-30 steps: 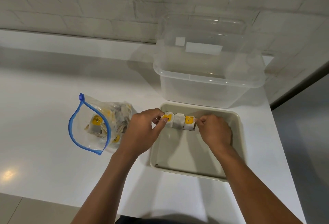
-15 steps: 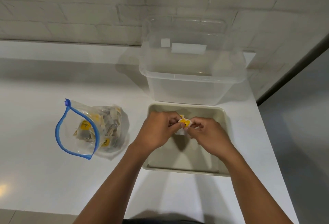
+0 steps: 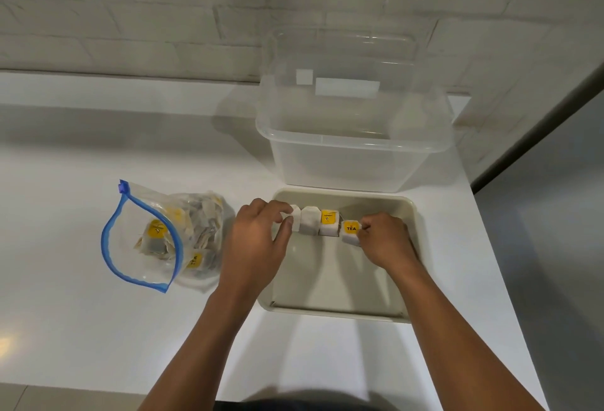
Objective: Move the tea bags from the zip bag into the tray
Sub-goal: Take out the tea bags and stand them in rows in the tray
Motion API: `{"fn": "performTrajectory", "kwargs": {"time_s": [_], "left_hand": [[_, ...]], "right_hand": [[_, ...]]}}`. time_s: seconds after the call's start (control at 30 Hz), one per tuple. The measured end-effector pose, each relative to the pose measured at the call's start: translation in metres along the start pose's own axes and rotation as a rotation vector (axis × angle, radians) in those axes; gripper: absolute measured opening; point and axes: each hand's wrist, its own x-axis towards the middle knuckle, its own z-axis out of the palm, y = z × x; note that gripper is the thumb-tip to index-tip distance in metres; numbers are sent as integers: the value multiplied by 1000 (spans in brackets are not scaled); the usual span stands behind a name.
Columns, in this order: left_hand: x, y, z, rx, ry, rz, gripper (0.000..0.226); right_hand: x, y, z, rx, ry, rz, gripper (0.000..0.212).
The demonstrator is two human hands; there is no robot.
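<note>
change: half a second ago both hands met over one bunched clump; now they are drawn apart, the tea bags [image 3: 322,223] stretched into a row.
left hand [image 3: 258,240]: fingers pinch the row's left end.
right hand [image 3: 382,240]: fingers pinch the right end.
tea bags: held over the tray [image 3: 410,211], near its far edge, long axis left to right.
around: open zip bag [image 3: 157,234] left of the tray; clear tub [image 3: 353,146] behind it, by the desk's right edge.

White brick wall [image 3: 163,12], glossy white countertop [image 3: 98,329], grey floor [image 3: 555,214] at right
</note>
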Motion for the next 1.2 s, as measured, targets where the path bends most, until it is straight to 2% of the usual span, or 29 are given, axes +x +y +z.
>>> {"fn": "performTrajectory", "kwargs": {"time_s": [0.07,0.2,0.73,1.03,1.2], "left_hand": [[-2,-2,0,-7,-5,-14,16],[-4,-4,3,-34,-54,-33,13],[-3,-7,6,-11,-65,9,12],[-2,-10,6,-7,-73,28,11],[-2,-10,6,1,-74,25,11]], "right_hand": [[3,-1,1,6,4,5,36],[7,-2,2,-39,53,15,22],[12,-3,5,40,49,68,33],[15,0,3,-124,24,-6,16],[19,-1,7,-114,31,8,17]]}}
